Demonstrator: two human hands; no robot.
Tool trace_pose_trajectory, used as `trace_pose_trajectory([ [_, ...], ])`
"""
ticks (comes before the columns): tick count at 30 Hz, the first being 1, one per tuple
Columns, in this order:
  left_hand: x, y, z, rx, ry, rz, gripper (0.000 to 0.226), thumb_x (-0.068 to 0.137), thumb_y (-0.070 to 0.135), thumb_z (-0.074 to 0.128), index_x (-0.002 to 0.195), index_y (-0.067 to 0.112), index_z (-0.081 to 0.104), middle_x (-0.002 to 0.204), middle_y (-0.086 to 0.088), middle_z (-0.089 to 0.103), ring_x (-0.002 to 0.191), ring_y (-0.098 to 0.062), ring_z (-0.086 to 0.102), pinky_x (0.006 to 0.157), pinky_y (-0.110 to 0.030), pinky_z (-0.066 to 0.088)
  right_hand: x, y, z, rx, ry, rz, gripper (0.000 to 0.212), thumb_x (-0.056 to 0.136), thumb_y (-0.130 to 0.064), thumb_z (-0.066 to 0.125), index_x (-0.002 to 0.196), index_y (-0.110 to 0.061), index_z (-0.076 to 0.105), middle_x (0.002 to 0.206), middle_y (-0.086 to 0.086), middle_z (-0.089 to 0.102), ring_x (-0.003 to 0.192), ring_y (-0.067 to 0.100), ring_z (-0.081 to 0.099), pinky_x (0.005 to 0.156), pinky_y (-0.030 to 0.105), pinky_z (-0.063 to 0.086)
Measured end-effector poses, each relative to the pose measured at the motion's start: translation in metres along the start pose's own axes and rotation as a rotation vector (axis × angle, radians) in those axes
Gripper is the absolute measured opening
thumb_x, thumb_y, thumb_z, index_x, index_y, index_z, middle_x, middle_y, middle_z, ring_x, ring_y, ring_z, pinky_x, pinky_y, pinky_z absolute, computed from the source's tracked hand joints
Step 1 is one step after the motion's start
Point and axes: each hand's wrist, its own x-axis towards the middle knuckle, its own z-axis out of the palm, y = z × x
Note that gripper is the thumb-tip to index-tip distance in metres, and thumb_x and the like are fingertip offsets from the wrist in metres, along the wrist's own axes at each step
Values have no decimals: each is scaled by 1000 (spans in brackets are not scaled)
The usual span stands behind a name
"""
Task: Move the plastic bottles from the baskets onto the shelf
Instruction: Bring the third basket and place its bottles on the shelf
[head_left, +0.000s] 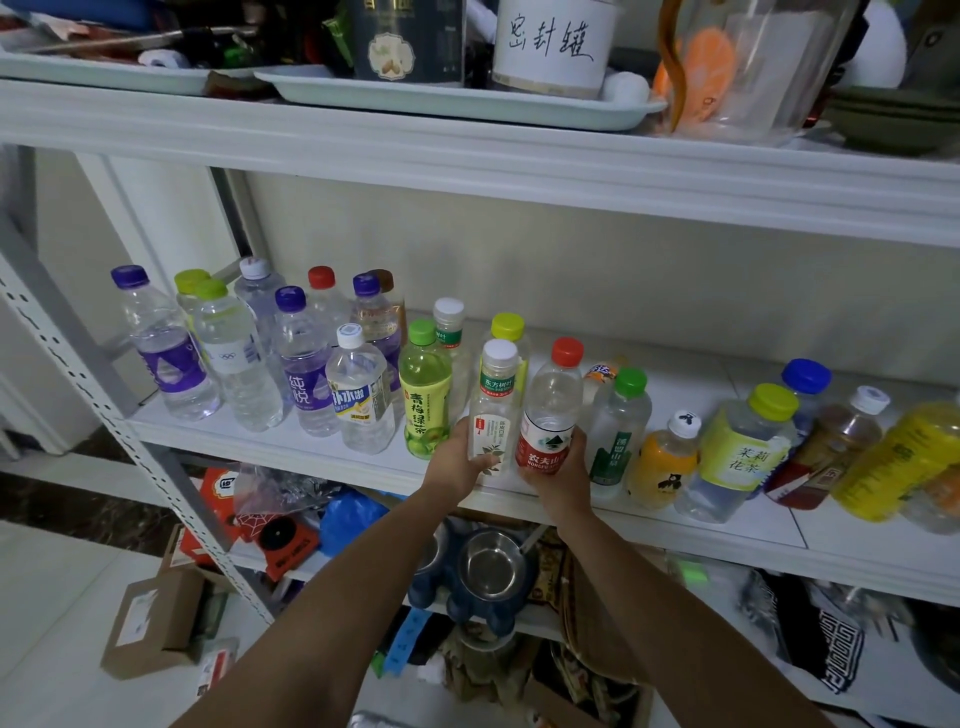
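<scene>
Many plastic bottles stand in rows on the white middle shelf (322, 457). My left hand (457, 457) is wrapped around the base of a clear white-capped bottle (496, 400) with a green neck band, upright at the shelf's front edge. My right hand (563, 475) grips a clear red-capped bottle (550, 410) with a red label, upright right beside it. A green-tea bottle (425, 395) stands just left of my left hand, a green-capped bottle (618, 426) just right of my right hand. No basket is in view.
Purple-label water bottles (171, 348) fill the shelf's left part; yellow and orange drink bottles (737, 452) crowd the right. The upper shelf holds trays (457, 98), a jar and a pitcher. Below are steel bowls (488, 569), bags and cardboard boxes (156, 623). A grey perforated post (104, 395) runs down the left.
</scene>
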Motion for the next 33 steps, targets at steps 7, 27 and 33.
trace_pose_trajectory([
  [7, -17, 1, -5, 62, -3, -24, 62, 85, 19, 71, 137, 8, 38, 134, -10, 56, 123, -29, 54, 100, -38, 44, -13, 3, -12, -219, -107, -1, 97, 73, 1, 75, 148, -18, 17, 146, 7, 40, 136, 25, 38, 107, 36, 35],
  [27, -30, 86, -90, 439, 336, 572, 60, 99, 49, 34, 144, 9, 40, 150, -12, 39, 137, -28, 37, 108, -40, 31, -19, -129, -139, -72, 236, 89, 21, 94, -9, 56, 111, 2, 61, 91, 13, 61, 63, 14, 52, 54, 18, 47],
  [33, 8, 117, -97, 687, 228, 559, 64, 100, 53, 27, 153, 18, 20, 162, -3, 9, 149, -20, 6, 119, -39, 8, 22, -138, -134, -89, 244, 96, 22, 94, -10, 55, 114, -2, 59, 105, 15, 55, 83, 20, 52, 75, 31, 48],
])
